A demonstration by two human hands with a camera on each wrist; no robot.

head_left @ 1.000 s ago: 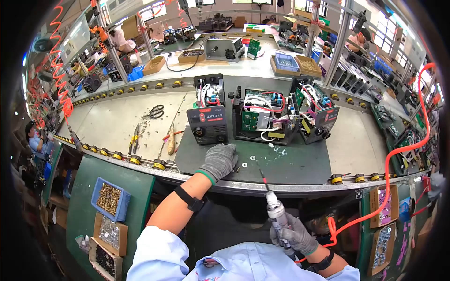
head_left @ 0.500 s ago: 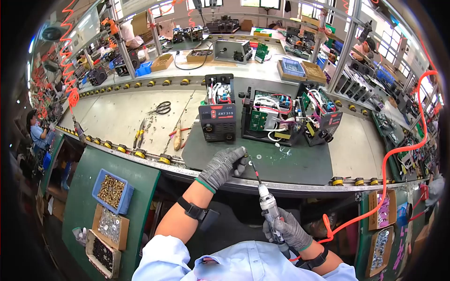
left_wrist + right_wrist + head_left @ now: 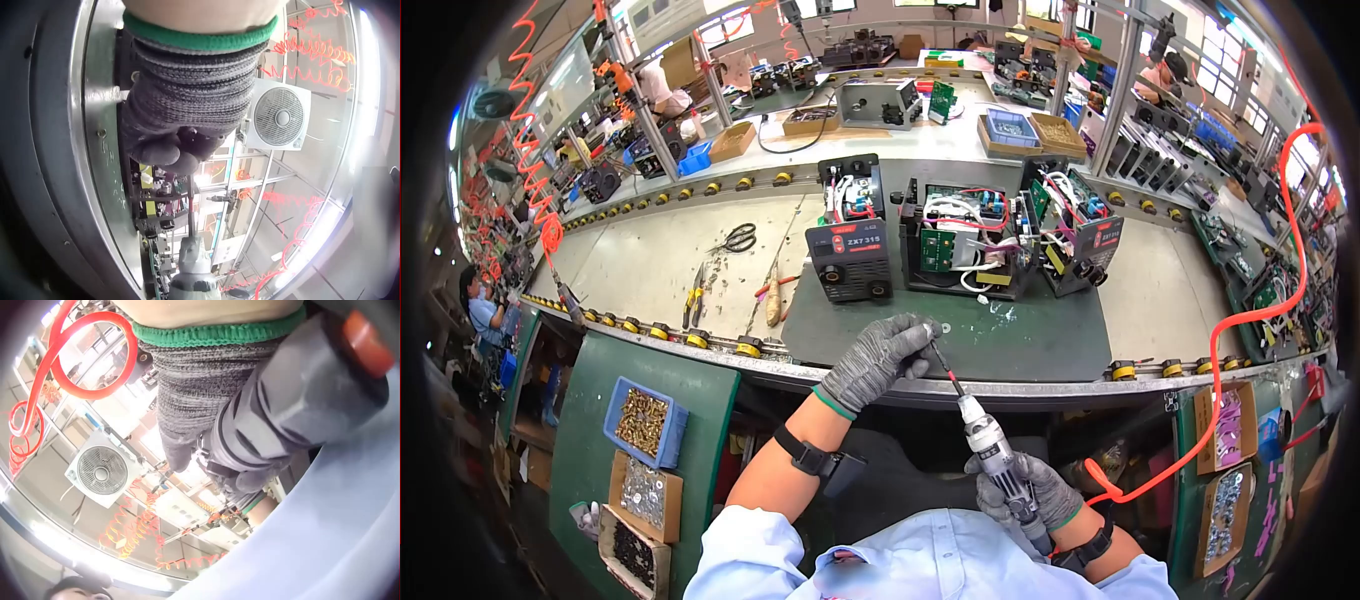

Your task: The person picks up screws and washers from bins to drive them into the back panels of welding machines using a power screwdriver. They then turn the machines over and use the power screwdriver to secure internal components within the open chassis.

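Note:
The gloved right hand (image 3: 1030, 490) grips a grey air screwdriver (image 3: 992, 447), whose long bit (image 3: 948, 372) points up and left. At the bit's tip is the gloved left hand (image 3: 880, 362), thumb and fingers pinched together; what small piece lies between them is too small to tell. In the left wrist view the left hand's curled fingers (image 3: 165, 155) meet the bit's end. The right wrist view shows the right hand (image 3: 200, 394) wrapped round the tool body (image 3: 275, 406). Beyond the left hand, a unit with a ZX7 315 front panel (image 3: 847, 262) stands upright on the dark mat (image 3: 830, 335).
Two opened units (image 3: 965, 245) (image 3: 1072, 235) stand right of the panel unit. Pliers (image 3: 693, 305), scissors (image 3: 740, 238) and a wooden-handled tool (image 3: 774, 300) lie left. Boxes of screws (image 3: 640, 420) and washers (image 3: 643, 492) sit lower left. An orange hose (image 3: 1215, 380) loops at the right.
The left hand has lifted from the mat near the panel unit and moved right to the bit's tip. The screwdriver remains in the right hand, slightly shifted.

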